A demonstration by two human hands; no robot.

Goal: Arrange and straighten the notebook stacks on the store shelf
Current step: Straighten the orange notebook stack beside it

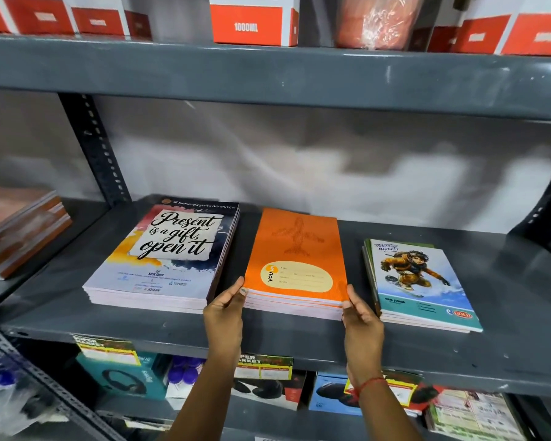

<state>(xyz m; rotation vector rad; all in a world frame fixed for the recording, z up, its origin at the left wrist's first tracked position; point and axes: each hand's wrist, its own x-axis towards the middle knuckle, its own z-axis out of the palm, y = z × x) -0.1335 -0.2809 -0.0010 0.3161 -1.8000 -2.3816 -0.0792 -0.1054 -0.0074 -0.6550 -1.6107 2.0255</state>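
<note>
I am watching both hands working the orange notebook stack (295, 265) at the middle of the grey shelf (506, 300). The left hand (225, 308) is pinching its near left corner, thumb on the cover; the right hand (361, 316) is gripping the near right corner. The "Present is a gift" stack (163, 253) is lying beside it on the left, the adventure-cover stack (422, 281) on the right.
</note>
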